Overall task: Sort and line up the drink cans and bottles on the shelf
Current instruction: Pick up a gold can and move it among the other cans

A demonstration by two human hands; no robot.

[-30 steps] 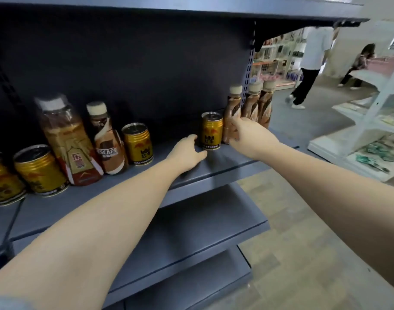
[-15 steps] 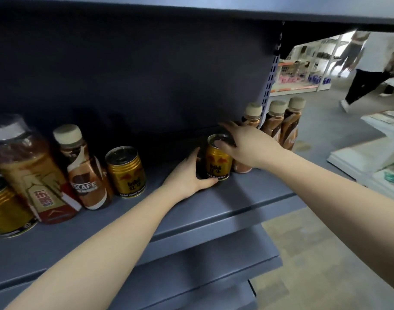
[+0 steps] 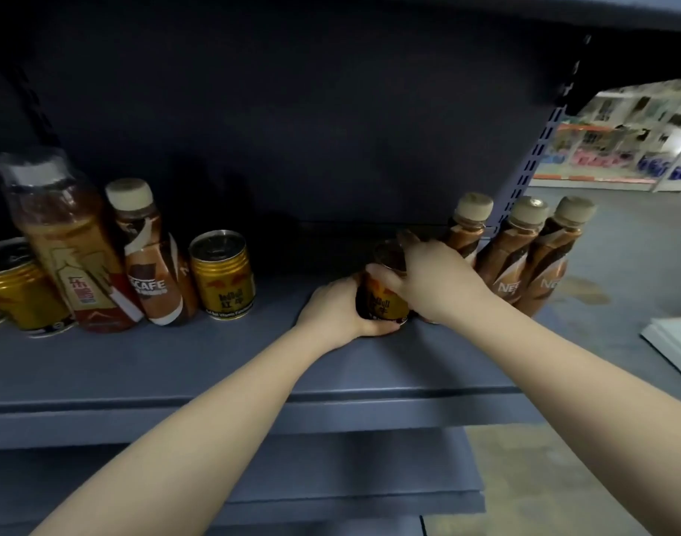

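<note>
On the shelf [image 3: 199, 361], mid-right: gripping a gold can [image 3: 381, 299] from both sides, left hand [image 3: 337, 309] low, right hand [image 3: 427, 280] hiding its top. Crowding three coffee bottles [image 3: 520, 261] just right; leaving open board leftward.

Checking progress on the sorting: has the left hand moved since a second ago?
Yes. The left hand went right along the shelf and now grips the gold can.

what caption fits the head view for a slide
Both hands, left hand and right hand, grip a gold can on the shelf beside three coffee bottles.
</note>
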